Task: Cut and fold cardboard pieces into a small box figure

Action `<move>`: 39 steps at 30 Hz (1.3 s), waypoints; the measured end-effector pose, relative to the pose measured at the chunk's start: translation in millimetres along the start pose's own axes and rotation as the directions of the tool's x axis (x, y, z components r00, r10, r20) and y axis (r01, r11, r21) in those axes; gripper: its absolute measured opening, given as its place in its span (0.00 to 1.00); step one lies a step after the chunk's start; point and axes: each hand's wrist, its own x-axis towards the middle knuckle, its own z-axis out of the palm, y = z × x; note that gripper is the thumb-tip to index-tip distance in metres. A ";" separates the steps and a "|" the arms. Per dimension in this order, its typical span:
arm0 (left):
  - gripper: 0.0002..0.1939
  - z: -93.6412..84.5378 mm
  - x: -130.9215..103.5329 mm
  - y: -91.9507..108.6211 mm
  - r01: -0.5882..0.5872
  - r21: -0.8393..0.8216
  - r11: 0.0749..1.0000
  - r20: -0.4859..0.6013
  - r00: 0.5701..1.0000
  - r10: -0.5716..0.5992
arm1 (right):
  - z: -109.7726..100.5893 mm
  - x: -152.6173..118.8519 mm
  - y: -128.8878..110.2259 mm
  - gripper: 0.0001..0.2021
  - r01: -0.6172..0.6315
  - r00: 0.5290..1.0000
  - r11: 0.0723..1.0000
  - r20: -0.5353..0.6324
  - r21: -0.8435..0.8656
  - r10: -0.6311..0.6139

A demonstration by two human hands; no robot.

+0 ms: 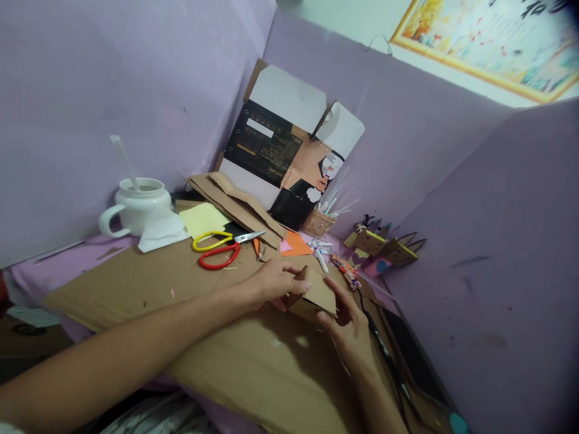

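Between my two hands is a small brown cardboard box [320, 294], held just over the cardboard sheet [217, 367] that covers the table. My left hand [275, 283] grips its left side, the thumb resting on the top edge. On the right side, my right hand [346, 319] has its fingers and thumb around the box. A dark slit shows along the front edge below the top panel. The scissors [221, 248], with one yellow and one red handle, lie with blades apart to the left, beyond my left hand.
A white mug [142, 208] with a straw stands at the back left, beside a crumpled tissue [163, 230] and yellow paper [203, 220]. An unfolded printed carton [266, 141] leans on the wall. Markers [321, 254], orange paper [298, 244] and small cardboard crafts [384, 247] lie behind the box.
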 end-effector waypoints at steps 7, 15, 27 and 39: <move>0.20 1.0 -2.9 3.1 0.019 -0.014 1.000 0.023 1.000 -0.018 | 2.1 1.0 2.2 0.29 0.066 0.998 0.998 0.012 0.020 -0.066; 0.26 0.4 -4.2 -0.1 -0.147 0.102 0.984 0.005 0.989 0.147 | -2.8 -0.1 4.5 0.30 0.100 0.995 0.995 0.012 0.006 -0.100; 0.42 0.9 -16.4 2.7 -0.518 0.195 0.833 0.217 0.851 0.478 | -12.9 4.3 2.0 0.34 0.069 0.996 0.939 -0.073 0.338 -0.047; 0.49 12.2 -6.3 -13.0 -0.531 0.094 0.842 0.107 0.846 0.522 | -9.0 15.2 3.8 0.18 -0.217 0.934 0.250 0.127 0.944 0.333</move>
